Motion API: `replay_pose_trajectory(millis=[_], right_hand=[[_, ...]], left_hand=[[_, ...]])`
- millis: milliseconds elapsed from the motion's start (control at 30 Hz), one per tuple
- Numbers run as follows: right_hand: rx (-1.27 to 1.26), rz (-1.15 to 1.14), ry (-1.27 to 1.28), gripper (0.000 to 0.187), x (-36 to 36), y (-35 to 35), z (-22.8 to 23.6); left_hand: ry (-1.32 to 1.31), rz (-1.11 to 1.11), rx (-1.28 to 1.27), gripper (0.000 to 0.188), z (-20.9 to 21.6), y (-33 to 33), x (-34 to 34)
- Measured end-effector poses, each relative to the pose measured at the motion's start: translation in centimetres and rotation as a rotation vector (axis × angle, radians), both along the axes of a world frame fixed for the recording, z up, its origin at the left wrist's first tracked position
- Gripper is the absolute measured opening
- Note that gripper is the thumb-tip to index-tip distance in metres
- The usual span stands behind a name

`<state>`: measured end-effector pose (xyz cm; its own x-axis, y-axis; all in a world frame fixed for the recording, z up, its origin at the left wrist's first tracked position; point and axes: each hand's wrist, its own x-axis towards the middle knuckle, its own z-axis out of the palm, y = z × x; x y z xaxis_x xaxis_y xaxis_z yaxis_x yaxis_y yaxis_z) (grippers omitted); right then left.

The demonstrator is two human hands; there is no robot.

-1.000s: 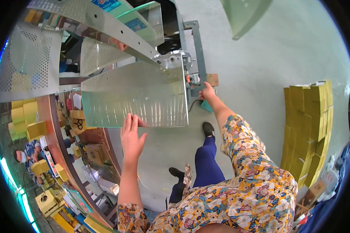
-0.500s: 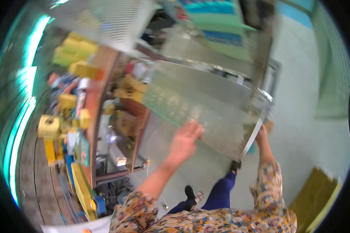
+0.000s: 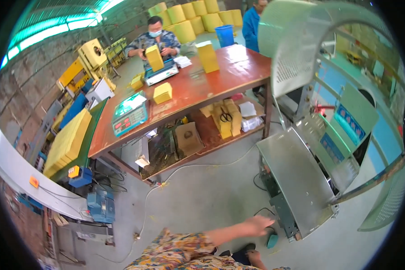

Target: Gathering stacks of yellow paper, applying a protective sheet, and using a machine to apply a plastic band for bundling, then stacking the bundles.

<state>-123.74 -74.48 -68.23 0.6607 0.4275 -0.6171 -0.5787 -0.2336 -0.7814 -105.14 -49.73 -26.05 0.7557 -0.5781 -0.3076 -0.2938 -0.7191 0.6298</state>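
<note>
My left hand (image 3: 258, 225) reaches to the right across the lower middle, fingers loosely stretched out and nothing visible in them. It is beside the near left side of a metal machine with a flat grey steel top (image 3: 297, 180), apart from that top. At the lower edge, part of my right hand (image 3: 254, 258) shows next to my dark shoes; its fingers are hidden. A small teal object (image 3: 272, 241) lies on the floor just below my left hand.
A red-brown table (image 3: 234, 74) carries teal scales (image 3: 130, 114) and yellow paper stacks (image 3: 162, 93). Behind it a masked co-worker (image 3: 155, 40) holds a yellow stack over a second scale. A perforated curved guard (image 3: 297, 67) rises at right. A pale cable (image 3: 189, 166) crosses the floor.
The view has swung left and up, bringing the table and co-worker into sight. My left hand has come off the steel top; my right hand has left its right edge and dropped low.
</note>
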Motion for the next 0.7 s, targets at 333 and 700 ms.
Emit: replay_pose_trajectory(millis=[333,700], right_hand=[[-0.743,0.684,-0.177,0.023,7.1,13.0,12.9],[-0.242,1.175,-0.44,0.025,11.7,50.5,16.5]], left_hand=[[0.433,0.903,0.467,0.058,-7.1,39.0,-40.7],[0.338,1.522,-0.173,0.055,-12.6,41.1,-46.1]])
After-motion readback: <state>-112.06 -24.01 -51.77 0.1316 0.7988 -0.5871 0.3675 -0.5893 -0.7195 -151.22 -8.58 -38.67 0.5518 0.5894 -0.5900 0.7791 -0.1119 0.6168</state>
